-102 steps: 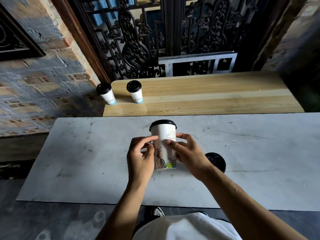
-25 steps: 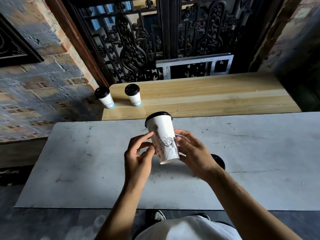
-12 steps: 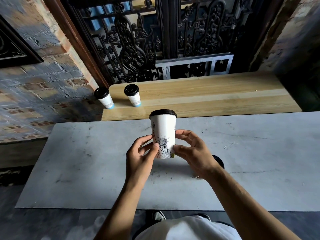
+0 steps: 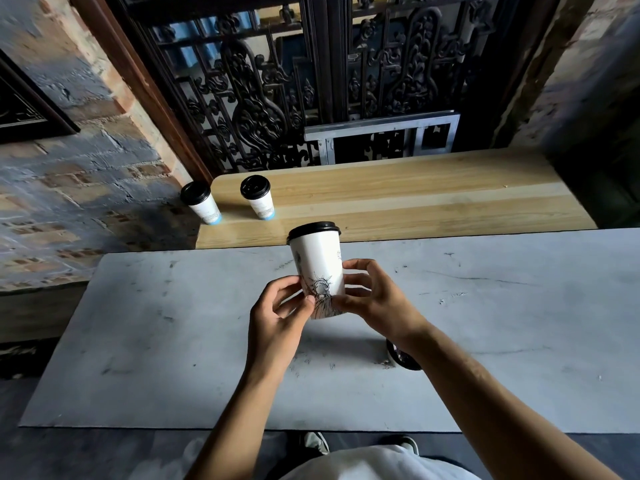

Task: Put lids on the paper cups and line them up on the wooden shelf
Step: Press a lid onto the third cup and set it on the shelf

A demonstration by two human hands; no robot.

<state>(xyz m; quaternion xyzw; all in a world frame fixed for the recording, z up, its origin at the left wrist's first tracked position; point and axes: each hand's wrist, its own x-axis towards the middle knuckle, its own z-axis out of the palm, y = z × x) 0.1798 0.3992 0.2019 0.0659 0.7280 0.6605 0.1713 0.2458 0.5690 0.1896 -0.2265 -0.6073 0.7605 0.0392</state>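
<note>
Two hands (image 4: 332, 306) around tapered, black-lidded paper cup (image 4: 318, 268)

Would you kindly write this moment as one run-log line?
left hand + right hand: holding lidded cup above grey table | wooden shelf: two lidded cups | next: shelve

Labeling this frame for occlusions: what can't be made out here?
- Black lid on the marble table, head view: mostly hidden behind the right wrist, so what lies under it is unclear.
- Held cup: its base is covered by the left hand and right hand; whether it has contents cannot be told under its lid.
- Print on the two shelf cups: too small to read.
- Shoes: cut off by the table edge.
</note>
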